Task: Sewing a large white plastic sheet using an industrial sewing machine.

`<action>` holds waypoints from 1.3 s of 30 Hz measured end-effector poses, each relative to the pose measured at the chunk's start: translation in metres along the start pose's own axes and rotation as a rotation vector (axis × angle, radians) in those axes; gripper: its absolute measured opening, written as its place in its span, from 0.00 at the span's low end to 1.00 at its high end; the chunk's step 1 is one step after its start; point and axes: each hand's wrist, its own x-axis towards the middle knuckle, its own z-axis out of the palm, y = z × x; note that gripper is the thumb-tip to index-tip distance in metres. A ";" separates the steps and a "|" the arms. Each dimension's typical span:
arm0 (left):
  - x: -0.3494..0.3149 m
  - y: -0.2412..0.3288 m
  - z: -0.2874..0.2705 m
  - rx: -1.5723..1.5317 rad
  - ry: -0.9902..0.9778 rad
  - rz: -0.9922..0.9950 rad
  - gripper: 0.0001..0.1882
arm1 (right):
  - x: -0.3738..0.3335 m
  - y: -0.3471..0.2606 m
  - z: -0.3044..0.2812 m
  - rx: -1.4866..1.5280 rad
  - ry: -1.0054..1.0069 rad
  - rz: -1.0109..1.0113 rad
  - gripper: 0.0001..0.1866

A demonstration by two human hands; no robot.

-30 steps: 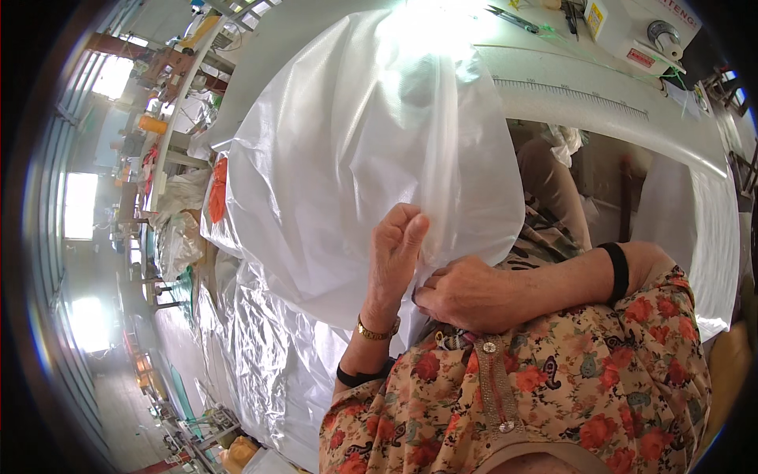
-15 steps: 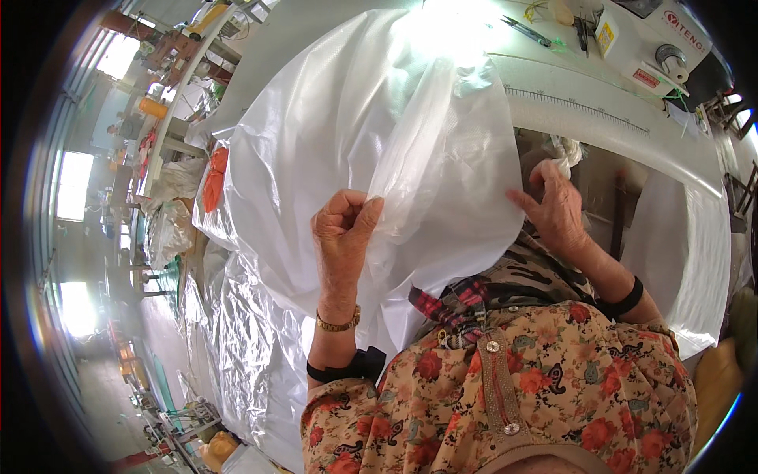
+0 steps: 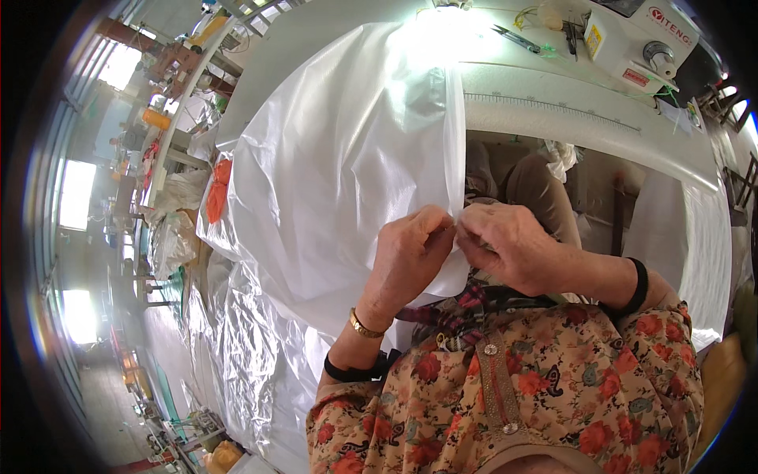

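Observation:
A large sheet of glossy white, translucent plastic film [image 3: 339, 166] spreads over the table and hangs down toward my lap. Its right edge runs as a narrow folded strip from the bright lamp glare down to my hands. My left hand [image 3: 410, 253] pinches this edge between thumb and fingers. Right beside it, my right hand [image 3: 513, 246] is also closed on the edge, with the fingertips of both hands almost touching. The film's far end is lost in the glare.
A white sewing machine head [image 3: 639, 47] stands at the far right. Near it lie thread snips [image 3: 517, 38] on the table, behind a printed ruler scale [image 3: 553, 109]. An orange cloth piece [image 3: 219, 189] and crumpled silvery film [image 3: 260, 371] are at the left. An opening [image 3: 600, 186] shows right of the film.
My left hand has moved right along with the film's edge. My right hand, apart from it before, has come left and closed on the edge. The film's loose right part is drawn into a narrow fold.

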 end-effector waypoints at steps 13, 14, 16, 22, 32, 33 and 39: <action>-0.016 -0.027 0.016 -0.576 -0.025 -0.353 0.10 | 0.000 -0.007 0.018 -0.298 -0.209 -0.039 0.11; -0.016 -0.027 0.017 -0.685 -0.005 -0.383 0.09 | 0.001 -0.010 0.018 -0.383 -0.194 -0.101 0.11; -0.012 -0.026 0.018 -0.800 0.018 -0.420 0.09 | 0.004 -0.010 0.020 -0.463 -0.187 -0.159 0.11; -0.010 -0.024 -0.018 -0.491 0.133 -0.405 0.08 | 0.013 0.044 0.016 0.093 0.144 -0.040 0.08; 0.059 0.085 -0.126 0.378 -0.085 0.145 0.03 | 0.236 0.061 0.146 0.548 -0.065 -0.420 0.17; 0.059 0.080 -0.126 0.381 -0.081 0.146 0.03 | 0.234 0.063 0.151 0.505 -0.055 -0.425 0.17; 0.002 -0.005 -0.067 0.551 -0.171 0.221 0.04 | 0.130 0.103 0.165 0.280 -0.034 -0.447 0.16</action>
